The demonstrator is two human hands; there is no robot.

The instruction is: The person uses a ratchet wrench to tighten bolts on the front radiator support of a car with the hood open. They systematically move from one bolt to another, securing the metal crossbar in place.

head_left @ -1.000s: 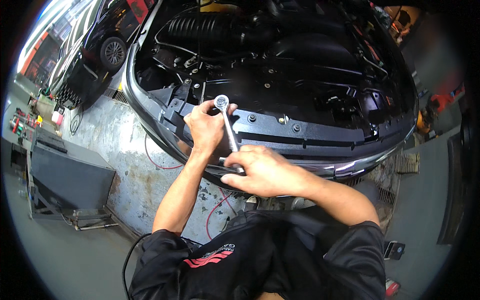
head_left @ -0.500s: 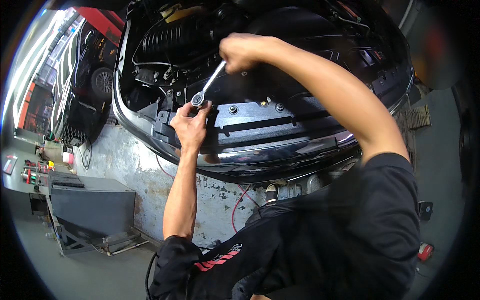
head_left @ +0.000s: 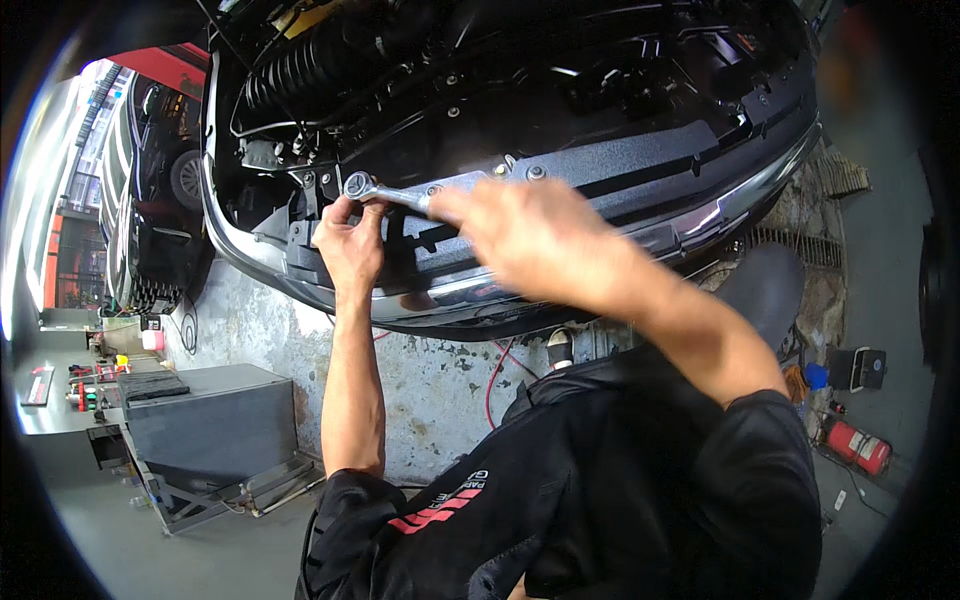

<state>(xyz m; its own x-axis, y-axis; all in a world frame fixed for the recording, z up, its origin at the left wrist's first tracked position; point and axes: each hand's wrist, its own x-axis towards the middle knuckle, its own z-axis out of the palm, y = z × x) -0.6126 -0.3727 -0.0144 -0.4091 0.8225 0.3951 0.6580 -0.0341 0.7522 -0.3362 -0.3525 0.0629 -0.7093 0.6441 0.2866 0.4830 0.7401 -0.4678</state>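
The left hand pinches a silver metal ratchet wrench near its round head, while the blurred right hand wraps its grip round the handle

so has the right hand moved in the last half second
Yes: the right hand has swung back, lower in the picture. Half a second ago it was beyond the front panel; now it is over that panel.

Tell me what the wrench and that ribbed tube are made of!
Wrench: probably metal, polished-looking, because it gleams silver. Tube: perhaps black plastic or rubber, slightly shiny; its ridges catch light, but I can't tell which.
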